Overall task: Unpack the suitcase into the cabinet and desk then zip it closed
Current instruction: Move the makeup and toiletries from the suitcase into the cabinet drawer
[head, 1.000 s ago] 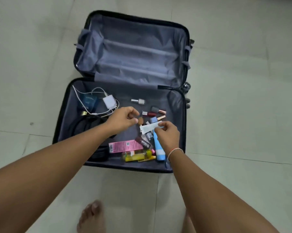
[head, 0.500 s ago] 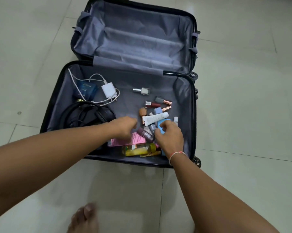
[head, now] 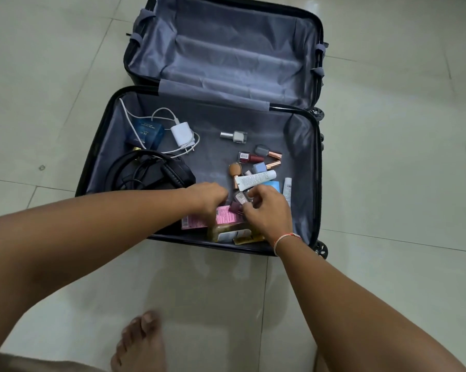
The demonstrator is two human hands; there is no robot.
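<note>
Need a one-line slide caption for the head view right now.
Both hands, left hand and right hand, reach into the open suitcase among small cosmetics beside a pink box.

Both hands now reach lower into the near end of the open suitcase: the left hand (head: 209, 196) drops from above the small bottles onto the pink rectangular carton (head: 225, 214), and the right hand (head: 268, 213) closes beside it over the small mauve nail-polish bottle (head: 237, 206)
</note>
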